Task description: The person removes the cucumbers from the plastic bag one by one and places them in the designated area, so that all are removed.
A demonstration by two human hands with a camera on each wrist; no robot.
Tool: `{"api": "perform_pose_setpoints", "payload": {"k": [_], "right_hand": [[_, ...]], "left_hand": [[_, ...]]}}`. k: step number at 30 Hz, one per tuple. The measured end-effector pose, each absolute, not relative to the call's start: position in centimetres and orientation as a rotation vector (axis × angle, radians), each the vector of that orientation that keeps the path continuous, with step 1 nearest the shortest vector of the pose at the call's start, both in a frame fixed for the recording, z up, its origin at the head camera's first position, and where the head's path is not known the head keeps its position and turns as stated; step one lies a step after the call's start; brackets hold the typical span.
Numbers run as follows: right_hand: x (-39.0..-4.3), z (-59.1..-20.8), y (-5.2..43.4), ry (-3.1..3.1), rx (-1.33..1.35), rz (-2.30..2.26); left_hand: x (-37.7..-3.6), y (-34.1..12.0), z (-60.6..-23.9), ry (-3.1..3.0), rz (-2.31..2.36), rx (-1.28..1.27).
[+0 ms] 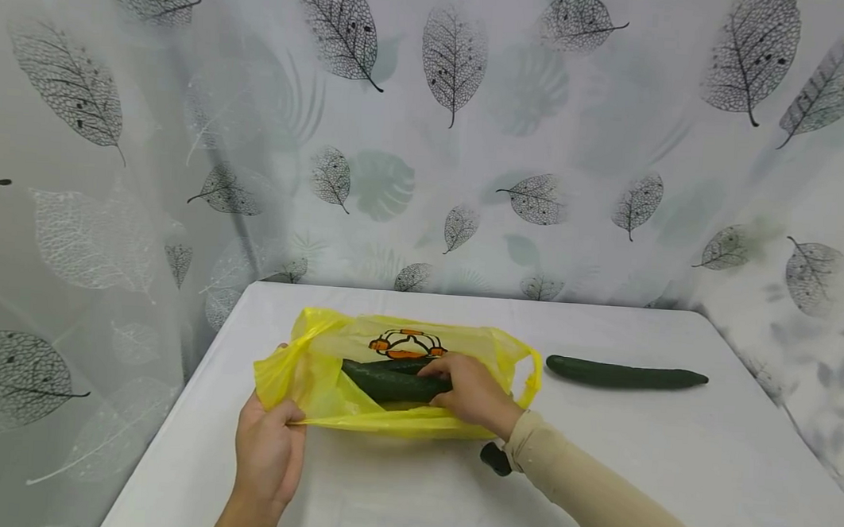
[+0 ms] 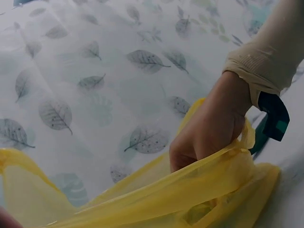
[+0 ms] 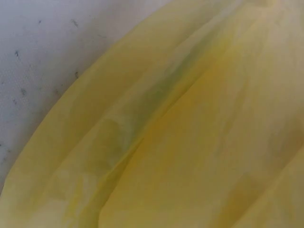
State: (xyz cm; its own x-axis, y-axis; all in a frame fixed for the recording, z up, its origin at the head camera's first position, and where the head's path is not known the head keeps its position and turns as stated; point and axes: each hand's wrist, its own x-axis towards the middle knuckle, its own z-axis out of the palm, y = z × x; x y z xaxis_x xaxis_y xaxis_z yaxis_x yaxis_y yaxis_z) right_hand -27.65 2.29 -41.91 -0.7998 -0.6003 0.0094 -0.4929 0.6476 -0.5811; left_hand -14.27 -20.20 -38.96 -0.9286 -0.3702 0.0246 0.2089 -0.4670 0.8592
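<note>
A yellow plastic bag (image 1: 329,394) lies on the white table (image 1: 669,467) with its mouth held open toward me. My left hand (image 1: 267,446) pinches the bag's near edge at the left. My right hand (image 1: 468,393) is curled round a dark green cucumber (image 1: 387,381) inside the bag's mouth. In the left wrist view the right hand (image 2: 213,123) reaches down behind the yellow film of the bag (image 2: 190,194). The right wrist view is filled by the bag's folds (image 3: 190,133). A second cucumber (image 1: 624,375) lies on the table to the right of the bag.
A leaf-patterned curtain (image 1: 443,137) hangs behind and beside the table. The table's left edge runs close to my left hand. A dark wrist device (image 1: 495,458) sits under my right sleeve.
</note>
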Motion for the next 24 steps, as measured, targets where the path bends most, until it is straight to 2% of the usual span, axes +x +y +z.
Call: {"api": "perform_pose_setpoints", "payload": {"k": [15,24], "right_hand": [[-27.9,-41.6,3.8,2.518,-0.978,-1.166],[-27.5,-38.4,4.2,2.233,-0.986,-1.527]], "left_hand": [[-14.3,-20.3,-38.7,-1.405,-2.411,0.269],[-14.5,-20.0,-38.7,-1.460,-2.407,0.325]]}}
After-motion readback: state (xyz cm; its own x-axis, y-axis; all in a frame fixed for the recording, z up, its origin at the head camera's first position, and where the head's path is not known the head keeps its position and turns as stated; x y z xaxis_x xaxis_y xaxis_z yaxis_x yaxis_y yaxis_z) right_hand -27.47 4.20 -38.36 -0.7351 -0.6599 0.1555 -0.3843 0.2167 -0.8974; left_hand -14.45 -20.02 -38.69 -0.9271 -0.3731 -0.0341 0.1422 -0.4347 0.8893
